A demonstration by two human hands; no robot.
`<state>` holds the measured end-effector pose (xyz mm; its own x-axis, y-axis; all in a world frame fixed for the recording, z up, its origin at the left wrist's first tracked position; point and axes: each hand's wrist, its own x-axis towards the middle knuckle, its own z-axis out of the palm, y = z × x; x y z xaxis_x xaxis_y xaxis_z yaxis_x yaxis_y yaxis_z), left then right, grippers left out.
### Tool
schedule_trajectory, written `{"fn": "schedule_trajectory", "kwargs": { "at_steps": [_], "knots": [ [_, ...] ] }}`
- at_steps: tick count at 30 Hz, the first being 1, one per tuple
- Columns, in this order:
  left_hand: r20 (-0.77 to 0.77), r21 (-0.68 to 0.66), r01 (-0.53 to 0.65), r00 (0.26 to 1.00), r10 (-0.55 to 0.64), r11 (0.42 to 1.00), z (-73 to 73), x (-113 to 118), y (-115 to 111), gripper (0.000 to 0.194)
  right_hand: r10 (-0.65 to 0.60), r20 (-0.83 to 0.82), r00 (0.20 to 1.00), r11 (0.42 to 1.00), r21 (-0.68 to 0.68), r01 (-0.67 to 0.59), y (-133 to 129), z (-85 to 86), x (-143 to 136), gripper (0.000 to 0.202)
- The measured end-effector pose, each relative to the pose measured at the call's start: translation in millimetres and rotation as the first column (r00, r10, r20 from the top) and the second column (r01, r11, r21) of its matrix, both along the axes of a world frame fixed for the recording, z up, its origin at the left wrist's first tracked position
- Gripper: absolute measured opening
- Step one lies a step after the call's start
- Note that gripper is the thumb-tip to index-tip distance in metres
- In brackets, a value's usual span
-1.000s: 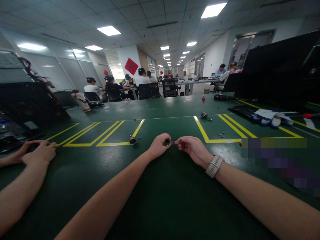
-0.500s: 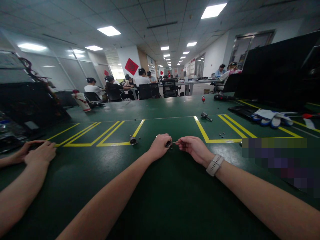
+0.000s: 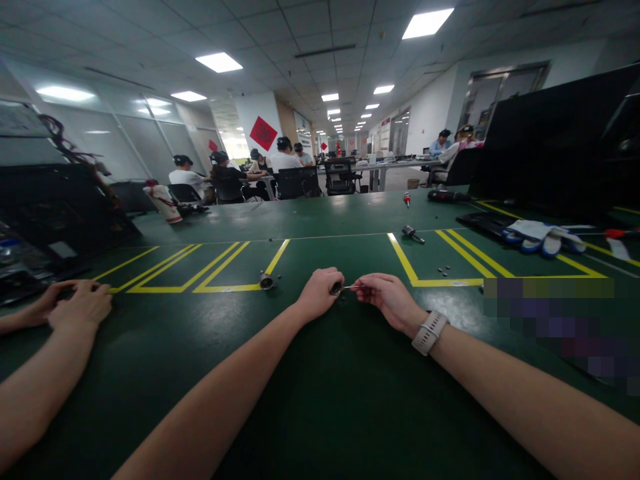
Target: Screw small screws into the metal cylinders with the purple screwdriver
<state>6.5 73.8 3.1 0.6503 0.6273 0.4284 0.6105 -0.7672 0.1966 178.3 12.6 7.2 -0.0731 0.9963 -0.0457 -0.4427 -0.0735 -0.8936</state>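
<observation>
My left hand [image 3: 320, 293] is wrapped round a dark, round metal part [image 3: 337, 288] whose open end faces right. Between the fingertips of my right hand [image 3: 384, 297] is a thin metal rod [image 3: 353, 287], its tip at the opening of that part. A few tiny dark pieces [image 3: 343, 299] lie on the green table just below the gap between the hands. To the left stands a cup-shaped metal part [image 3: 267, 281] with a small piece beside it.
Another person's hands [image 3: 83, 303] rest at the left. Farther back are a dark metal tool part [image 3: 413, 234], several small nuts [image 3: 443, 271], a red-tipped item [image 3: 407, 199], a power tool [image 3: 449, 195] and white-blue gloves [image 3: 543, 237]. A black monitor [image 3: 560, 140] stands right.
The rod shows more clearly between my hands, its tip at the round part's opening. Both my hands have stayed nearly in place.
</observation>
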Motion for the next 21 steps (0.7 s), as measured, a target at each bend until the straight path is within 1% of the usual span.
{"fn": "schedule_trajectory", "kwargs": {
  "at_steps": [5,10,17,21],
  "knots": [
    [-0.023,0.037,0.002,1.000,-0.001,0.999,0.1,0.4,-1.5,0.008,0.007,-0.016,1.000,1.000,-0.022,-0.008,1.8,0.5,1.5,0.008],
    [-0.044,0.043,-0.011,0.999,0.013,0.999,2.1,1.1,-3.0,0.009,-0.021,-0.017,1.000,0.999,-0.038,0.020,3.0,0.1,1.9,0.007],
    [-0.035,0.027,-0.029,0.999,0.030,0.999,3.0,0.4,-2.9,0.007,-0.140,0.045,0.989,0.990,-0.011,0.141,4.7,-3.0,2.8,0.008],
    [0.032,-0.059,-0.070,0.997,0.072,0.996,1.4,0.5,-0.3,0.004,-0.226,0.120,0.967,0.974,0.003,0.227,6.1,-5.6,3.5,0.008]
  ]
}}
